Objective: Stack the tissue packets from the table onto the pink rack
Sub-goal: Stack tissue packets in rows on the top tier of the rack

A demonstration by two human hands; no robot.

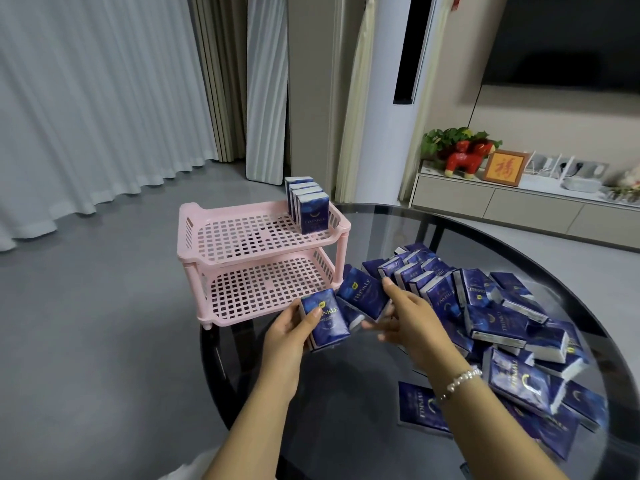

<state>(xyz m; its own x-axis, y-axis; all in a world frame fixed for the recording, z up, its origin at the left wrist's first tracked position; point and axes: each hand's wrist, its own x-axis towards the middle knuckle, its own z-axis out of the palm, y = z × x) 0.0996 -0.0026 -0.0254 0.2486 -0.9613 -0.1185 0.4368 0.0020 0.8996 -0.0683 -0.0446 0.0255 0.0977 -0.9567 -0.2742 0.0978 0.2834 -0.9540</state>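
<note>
Left hand [289,329] grips packet [325,318] — right hand [407,315] another [363,292].

Ahead of you, pale curtains [86,109] hang down to the grey floor [104,341]. To your right, a low cabinet [502,206] runs along the wall under a dark screen [568,39]. On it you see a red animal figure [465,157], green leaves [446,138] behind it, and a framed picture [504,168] just beside it.
</note>
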